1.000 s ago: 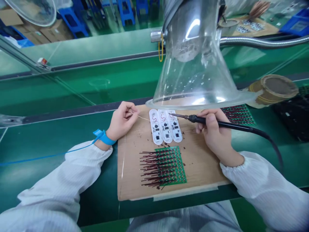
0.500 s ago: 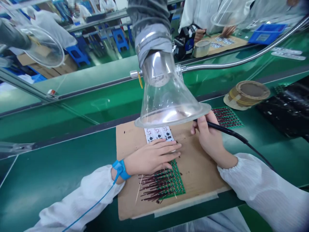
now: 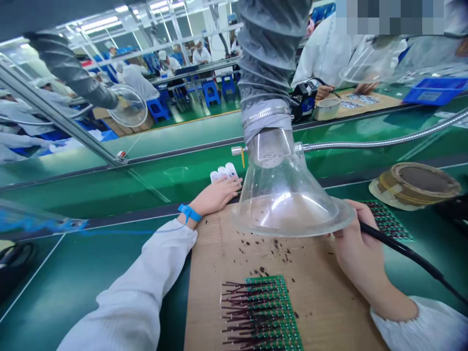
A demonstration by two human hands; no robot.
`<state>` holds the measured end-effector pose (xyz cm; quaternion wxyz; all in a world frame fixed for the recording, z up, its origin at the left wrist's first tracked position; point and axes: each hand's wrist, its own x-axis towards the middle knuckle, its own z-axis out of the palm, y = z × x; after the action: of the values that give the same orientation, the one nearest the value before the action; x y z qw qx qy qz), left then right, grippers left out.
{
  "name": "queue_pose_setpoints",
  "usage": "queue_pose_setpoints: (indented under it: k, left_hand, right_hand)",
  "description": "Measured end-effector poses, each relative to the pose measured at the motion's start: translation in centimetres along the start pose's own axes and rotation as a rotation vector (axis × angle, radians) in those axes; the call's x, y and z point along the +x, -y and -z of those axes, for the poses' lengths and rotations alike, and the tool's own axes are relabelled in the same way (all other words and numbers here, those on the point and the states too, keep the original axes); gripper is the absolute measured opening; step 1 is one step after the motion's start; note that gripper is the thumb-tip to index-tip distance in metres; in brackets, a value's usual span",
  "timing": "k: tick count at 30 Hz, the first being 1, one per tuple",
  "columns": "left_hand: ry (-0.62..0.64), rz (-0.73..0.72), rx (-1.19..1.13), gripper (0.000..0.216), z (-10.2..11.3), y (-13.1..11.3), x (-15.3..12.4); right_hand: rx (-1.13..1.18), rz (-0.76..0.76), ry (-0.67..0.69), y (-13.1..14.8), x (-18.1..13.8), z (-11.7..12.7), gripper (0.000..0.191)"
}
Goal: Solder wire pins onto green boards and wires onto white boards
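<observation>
Boards (image 3: 231, 169) moved beyond cardboard (image 3: 208, 292) | long axes pointing forward-left | left hand (image 3: 218, 193) flattened atop | right hand (image 3: 360, 251) holding soldering iron (image 3: 382, 238)

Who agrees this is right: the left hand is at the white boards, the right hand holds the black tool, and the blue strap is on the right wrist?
Wrong wrist: the head view shows the blue strap on the left wrist. The left hand is at the white boards; the right hand holds the black tool.

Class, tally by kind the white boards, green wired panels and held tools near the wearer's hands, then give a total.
White boards at the left hand: 3
Green wired panels: 2
Black corded tool in the right hand: 1
Total: 6
</observation>
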<state>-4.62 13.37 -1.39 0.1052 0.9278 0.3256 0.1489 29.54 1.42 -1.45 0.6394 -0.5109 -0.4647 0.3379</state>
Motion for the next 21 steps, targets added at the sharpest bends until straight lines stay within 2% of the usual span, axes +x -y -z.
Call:
queue_pose_setpoints:
  k: [2, 4, 8, 11, 13, 17, 19, 21]
  left_hand:
    - [-0.079, 0.105, 0.052, 0.045, 0.4, 1.5, -0.5]
    - [-0.13, 0.119, 0.033, 0.044, 0.2, 1.6, -1.1]
    - [-0.211, 0.091, -0.072, 0.043, -0.4, -0.4, -1.4]
    - [-0.243, 0.181, -0.242, 0.042, 0.1, -1.9, -1.6]
    - [-0.155, 0.27, -0.422, 0.042, 1.1, -3.1, -2.4]
    - [0.26, 0.383, -0.727, 0.047, 3.5, -6.7, -5.1]
    - [0.244, 0.402, -0.628, 0.05, 3.7, -9.3, -6.0]
    - [0.194, 0.326, -0.467, 0.049, 3.0, -12.3, -6.6]
  right_hand:
    - [-0.012, -0.015, 0.0, 0.0, 0.0, 0.1, 0.019]
    - [-0.04, -0.03, 0.016, -0.1, -0.1, 0.2, 0.02]
    - [-0.081, -0.022, 0.105, -0.7, -0.2, 0.3, 0.023]
    - [-0.14, 0.0, 0.186, -0.6, -0.2, 0.1, 0.026]
    - [-0.196, 0.033, 0.227, -0.2, -0.3, -0.1, 0.027]
    - [-0.229, 0.075, 0.286, 0.7, -0.8, -0.8, 0.033]
    - [-0.189, 0.066, 0.301, 0.7, -1.0, -1.0, 0.032]
    - [-0.157, 0.08, 0.32, 0.5, -1.3, -1.1, 0.028]
